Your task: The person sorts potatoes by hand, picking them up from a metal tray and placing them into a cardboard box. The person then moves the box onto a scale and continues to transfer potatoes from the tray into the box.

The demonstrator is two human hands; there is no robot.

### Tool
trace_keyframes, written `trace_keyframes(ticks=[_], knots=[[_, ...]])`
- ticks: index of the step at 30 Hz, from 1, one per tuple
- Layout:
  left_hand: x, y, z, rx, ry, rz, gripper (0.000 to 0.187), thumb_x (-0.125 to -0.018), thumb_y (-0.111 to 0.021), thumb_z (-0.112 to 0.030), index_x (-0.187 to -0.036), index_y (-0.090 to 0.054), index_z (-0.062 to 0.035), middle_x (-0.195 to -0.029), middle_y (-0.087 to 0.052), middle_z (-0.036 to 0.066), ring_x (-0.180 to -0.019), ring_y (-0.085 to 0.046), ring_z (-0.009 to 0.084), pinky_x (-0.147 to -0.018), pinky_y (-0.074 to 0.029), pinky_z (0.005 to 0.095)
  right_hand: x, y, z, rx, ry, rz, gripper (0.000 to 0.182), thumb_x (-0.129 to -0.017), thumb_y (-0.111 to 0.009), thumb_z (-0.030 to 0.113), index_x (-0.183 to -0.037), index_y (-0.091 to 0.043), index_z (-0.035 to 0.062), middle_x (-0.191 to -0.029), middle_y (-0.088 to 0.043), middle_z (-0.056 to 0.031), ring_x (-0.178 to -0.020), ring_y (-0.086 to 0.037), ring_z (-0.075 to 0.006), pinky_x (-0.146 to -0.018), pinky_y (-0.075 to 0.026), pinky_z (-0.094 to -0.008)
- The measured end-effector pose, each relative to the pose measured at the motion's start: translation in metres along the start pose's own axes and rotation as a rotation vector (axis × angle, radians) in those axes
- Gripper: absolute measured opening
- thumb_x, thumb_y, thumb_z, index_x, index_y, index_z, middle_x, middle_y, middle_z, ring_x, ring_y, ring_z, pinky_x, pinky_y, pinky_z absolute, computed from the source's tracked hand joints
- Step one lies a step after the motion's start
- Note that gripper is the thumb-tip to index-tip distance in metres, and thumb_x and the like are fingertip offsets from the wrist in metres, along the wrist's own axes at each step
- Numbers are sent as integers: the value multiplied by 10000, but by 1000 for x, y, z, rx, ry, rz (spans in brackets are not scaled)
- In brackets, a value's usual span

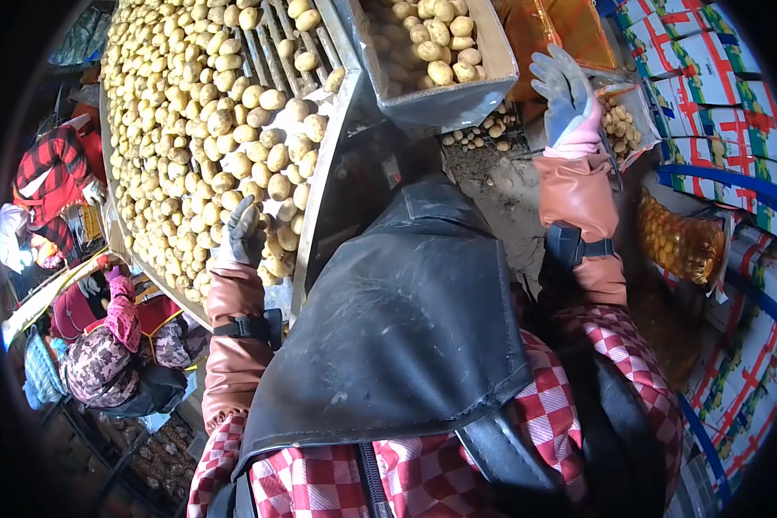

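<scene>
My left hand (pixel 243 237), in a grey-and-white work glove, rests over the near right part of a sorting table (pixel 326 164) heaped with pale yellow potatoes (pixel 194 142). Its fingers point away from me, partly bent, with potatoes close beside them; no potato is plainly gripped. Off to the right, my right hand (pixel 565 97) is raised with the gloved fingers spread and nothing in it. It is nearest to a carton of small potatoes (pixel 620 125), which it partly covers. Left of that hand stands a grey bin (pixel 449 108) with larger potatoes (pixel 439 43).
Metal bars (pixel 272 52) form part of the table surface. Small potatoes (pixel 483 131) lie on the ground below the bin. A net bag of potatoes (pixel 678 237) and stacked printed cartons (pixel 716 95) line the right. Co-workers (pixel 104 363) are along the table's left side.
</scene>
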State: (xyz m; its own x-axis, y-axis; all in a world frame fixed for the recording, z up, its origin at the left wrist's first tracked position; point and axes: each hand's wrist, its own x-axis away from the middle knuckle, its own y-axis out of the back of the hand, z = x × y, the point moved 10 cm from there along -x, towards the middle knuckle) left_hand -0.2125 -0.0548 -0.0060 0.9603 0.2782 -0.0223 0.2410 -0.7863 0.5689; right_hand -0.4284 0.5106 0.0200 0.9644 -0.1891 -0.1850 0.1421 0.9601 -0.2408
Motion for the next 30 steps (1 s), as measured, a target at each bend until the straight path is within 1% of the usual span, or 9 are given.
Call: trace_keyframes(ticks=[1,5,17,18,19,23,26,28,30], knots=[[15,-8,37,473,431,-22,395,-875,-670,-114,-1258,-579,-130,-998,-634,-9,-683,-547,78,-568,-433,176,3,-7,2,94,-5,24,412,-964,-526,121,-1347,-470,-19,-1261,-580,-198,-1139,-592,-265,-913,-492,-336],[50,-11,30,742,601,-72,372,-891,-614,-68,-1259,-575,-111,-1046,-654,-9,-686,-554,66,-594,-453,175,0,-25,-8,-100,-29,114,392,-959,-547,95,-1326,-488,-28,-1222,-606,-178,-1104,-607,-248,-933,-485,-341],[146,-22,104,898,464,-289,411,-998,-380,-426,-1317,-442,-175,-1213,-583,85,-829,-586,228,-471,-462,257,-25,71,-41,-42,-119,213,389,-988,-479,176,-1343,-493,17,-1259,-589,-185,-1140,-583,-261,-957,-455,-359],[143,-46,62,888,626,-529,421,-997,-384,-458,-1241,-504,-136,-1138,-605,86,-800,-589,211,-422,-425,236,-26,90,-33,56,-204,107,429,-992,-387,226,-1347,-482,4,-1291,-562,-209,-1180,-556,-284,-981,-440,-398],[135,-49,64,642,556,-345,450,-987,-420,-469,-1187,-543,-85,-1054,-622,78,-777,-594,219,-397,-424,232,-35,125,-48,-51,-205,52,321,-935,-595,108,-1245,-581,24,-1170,-646,-138,-1053,-630,-223,-876,-502,-311],[132,-117,-2,1014,788,-461,411,-966,-512,-434,-1184,-563,-89,-1033,-645,59,-759,-598,217,-391,-420,216,-45,178,-43,-52,-300,-168,464,-987,-388,300,-1325,-504,4,-1295,-562,-185,-1186,-546,-293,-1004,-435,-441],[133,-133,-3,1093,709,-113,414,-933,-584,-394,-1222,-555,-99,-1089,-650,65,-799,-595,212,-489,-462,224,-47,182,-40,-47,-296,-183,461,-995,-404,323,-1306,-522,3,-1292,-564,-181,-1181,-547,-294,-1019,-430,-438],[123,-100,-61,-182,39,-142,439,-904,-640,-311,-1268,-536,-89,-1140,-639,67,-836,-579,167,-631,-480,230,-47,172,-38,-54,-310,-124,487,-1003,-385,348,-1300,-519,-15,-1295,-560,-186,-1189,-542,-295,-1041,-415,-420],[145,-95,-43,221,244,-223,450,-894,-650,-266,-1286,-523,-84,-1164,-628,69,-861,-573,151,-695,-476,234,-51,178,-62,-108,-317,-100,507,-1006,-367,361,-1311,-507,-18,-1302,-555,-188,-1199,-534,-300,-1047,-407,-422]])
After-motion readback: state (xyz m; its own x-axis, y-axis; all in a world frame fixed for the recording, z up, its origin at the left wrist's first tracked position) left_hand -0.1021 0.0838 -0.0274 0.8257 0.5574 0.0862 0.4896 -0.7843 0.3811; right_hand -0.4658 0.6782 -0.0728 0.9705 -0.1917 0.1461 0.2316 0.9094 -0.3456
